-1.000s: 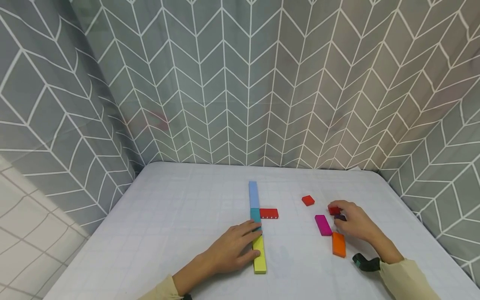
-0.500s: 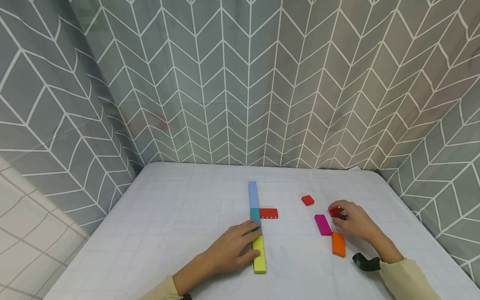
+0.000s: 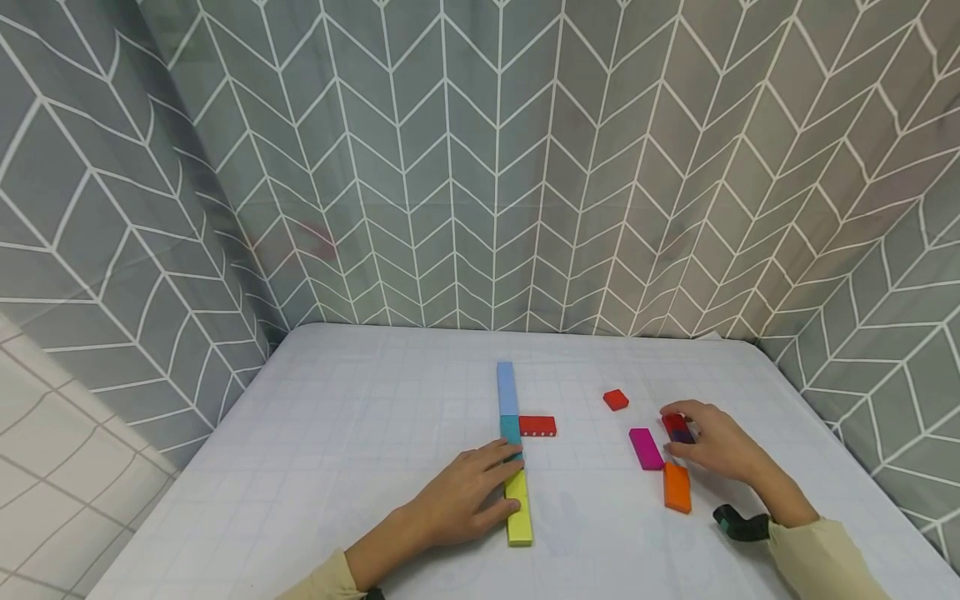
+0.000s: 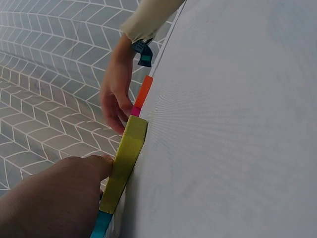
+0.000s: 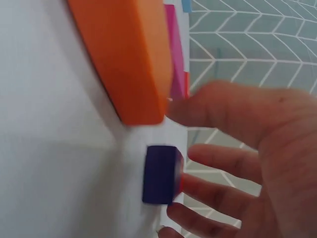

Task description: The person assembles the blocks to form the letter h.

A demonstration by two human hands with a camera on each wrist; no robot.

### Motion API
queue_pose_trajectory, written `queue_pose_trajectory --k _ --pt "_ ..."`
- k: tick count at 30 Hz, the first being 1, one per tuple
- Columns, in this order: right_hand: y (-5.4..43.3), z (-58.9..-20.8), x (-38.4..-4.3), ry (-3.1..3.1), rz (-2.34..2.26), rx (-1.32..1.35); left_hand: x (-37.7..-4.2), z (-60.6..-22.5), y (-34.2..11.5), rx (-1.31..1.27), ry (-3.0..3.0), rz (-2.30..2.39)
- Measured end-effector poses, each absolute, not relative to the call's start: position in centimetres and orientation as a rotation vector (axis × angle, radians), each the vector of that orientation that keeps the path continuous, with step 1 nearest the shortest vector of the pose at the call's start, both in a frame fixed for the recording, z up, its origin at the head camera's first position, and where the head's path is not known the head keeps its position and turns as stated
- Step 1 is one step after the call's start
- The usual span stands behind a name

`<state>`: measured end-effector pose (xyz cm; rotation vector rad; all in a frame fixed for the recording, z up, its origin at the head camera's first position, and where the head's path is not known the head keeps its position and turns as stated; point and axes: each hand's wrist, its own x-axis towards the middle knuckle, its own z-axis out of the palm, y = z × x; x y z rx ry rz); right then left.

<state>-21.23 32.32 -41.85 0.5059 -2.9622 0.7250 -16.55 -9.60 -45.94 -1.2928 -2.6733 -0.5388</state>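
Observation:
My left hand (image 3: 467, 498) lies beside a straight row of blocks. Its fingers reach over the teal block (image 3: 510, 428) and its thumb rests on the yellow block (image 3: 519, 527); part of both is hidden beneath it. Light blue (image 3: 507, 388) is the block at the far end, and a red block (image 3: 537, 427) sticks out rightward from the teal one. On the right side, my right hand (image 3: 712, 442) spreads around a red block (image 3: 672, 422) and a dark purple block (image 5: 159, 174) set together. In the right wrist view its thumb stands apart from them, fingertips right at their side.
Left of the right hand lie a magenta block (image 3: 647, 449) and an orange block (image 3: 677, 488), nearly corner to corner. A small red block (image 3: 616, 400) sits farther back. The white-covered table (image 3: 360, 392) ends at a patterned curtain (image 3: 465, 208).
The red and purple blocks by my right hand have come into line, showing more between thumb and fingers. That hand has shifted slightly right; the left hand stays in place.

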Motion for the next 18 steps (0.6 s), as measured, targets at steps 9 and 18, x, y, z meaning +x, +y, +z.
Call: queue_pose_trajectory --k 9,18 --pt "33.4 -41.6 -21.1 -3.019 0.761 0.585 -16.6 -46.0 -9.7 -1.291 -2.676 -0.531" --pt "33.8 -41.9 -21.2 -3.01 0.778 0.579 -16.5 -46.1 -9.8 -1.307 -2.667 -0.554"
